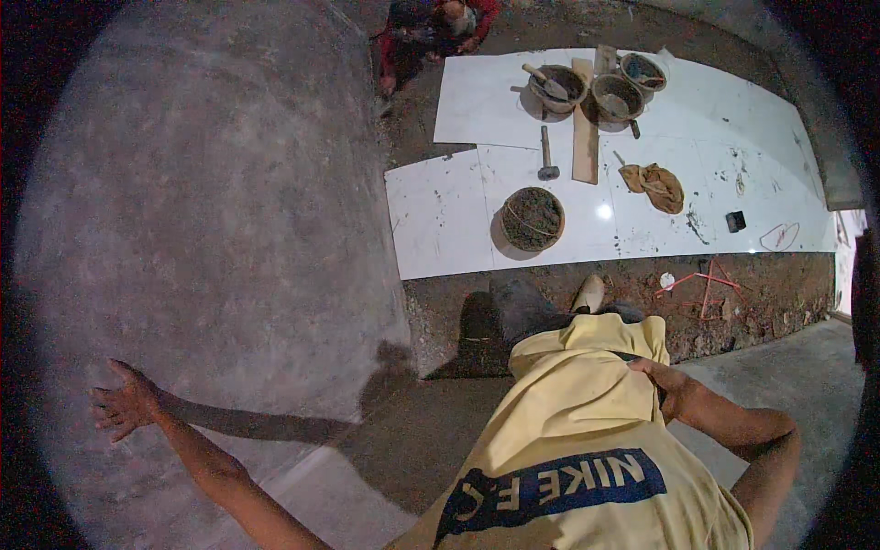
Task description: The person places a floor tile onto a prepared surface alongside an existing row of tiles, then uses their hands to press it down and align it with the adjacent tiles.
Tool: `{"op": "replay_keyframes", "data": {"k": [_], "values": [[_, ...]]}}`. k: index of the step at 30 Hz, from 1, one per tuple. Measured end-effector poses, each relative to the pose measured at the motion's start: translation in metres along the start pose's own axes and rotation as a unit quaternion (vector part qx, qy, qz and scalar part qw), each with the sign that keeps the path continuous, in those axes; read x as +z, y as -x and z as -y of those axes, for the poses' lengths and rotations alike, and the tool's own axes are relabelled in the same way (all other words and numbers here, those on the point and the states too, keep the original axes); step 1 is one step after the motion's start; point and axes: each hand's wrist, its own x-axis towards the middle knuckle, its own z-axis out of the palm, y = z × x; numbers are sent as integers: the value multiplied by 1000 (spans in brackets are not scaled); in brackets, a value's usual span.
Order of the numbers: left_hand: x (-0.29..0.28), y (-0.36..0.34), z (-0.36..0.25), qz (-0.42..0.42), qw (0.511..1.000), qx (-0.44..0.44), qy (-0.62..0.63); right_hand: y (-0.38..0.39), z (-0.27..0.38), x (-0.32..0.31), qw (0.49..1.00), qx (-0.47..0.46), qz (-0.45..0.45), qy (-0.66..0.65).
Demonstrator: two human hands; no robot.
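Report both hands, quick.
Left hand: open, fingers spread, no object visible in it.
Right hand: at the yellow shirt, fingers partly hidden; open or closed cannot be told.

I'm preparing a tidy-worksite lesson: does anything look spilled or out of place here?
Yes: dark smears mark the white tiles, some just right of the crumpled brown bundle, standing out against the pale surface.

Wooden board (586, 147) and mallet (548, 172) on white tiles (440, 220)
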Motion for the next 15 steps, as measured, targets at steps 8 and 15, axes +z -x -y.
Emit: {"op": "replay_keyframes", "data": {"k": [8,15], "values": [[51,12,30,110,953,25,-280,1,-2,2,999,-1,-39,-12],[36,48,35,305,929,80,-193,-3,-3,-1,1000,-12,-11,-14]]}}
